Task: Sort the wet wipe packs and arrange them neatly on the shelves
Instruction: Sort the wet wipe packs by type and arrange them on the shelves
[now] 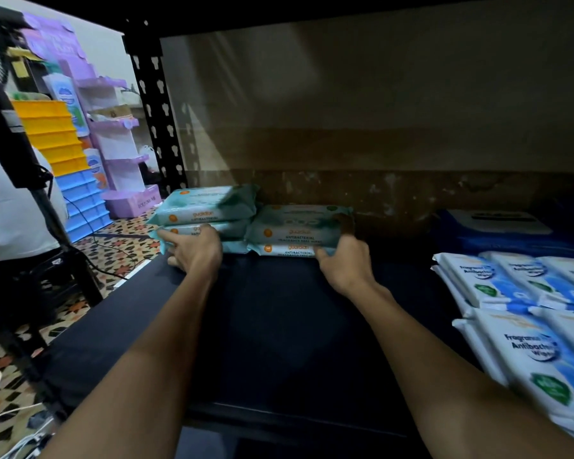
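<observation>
While two stacks of teal wet wipe packs already sit side by side at the back of the dark shelf point(279, 326), the job looks partly done. Left of centre, the left hand point(193, 248) presses straightish fingers against the left stack point(206, 210). At centre, the right hand point(342, 260) pinches the right stack point(299, 226). At lower right, blue-and-white packs point(527, 326) lie loosely overlapped, probably still to tidy.

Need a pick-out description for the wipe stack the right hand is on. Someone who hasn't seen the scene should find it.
On the dark shelf, look to the back left, where two stacks of teal packs sit side by side against the wall. The wanted one is the right stack, with the right hand at its front right corner. It is the lower stack, two packs showing, while the left stack under the left hand stands taller.
</observation>
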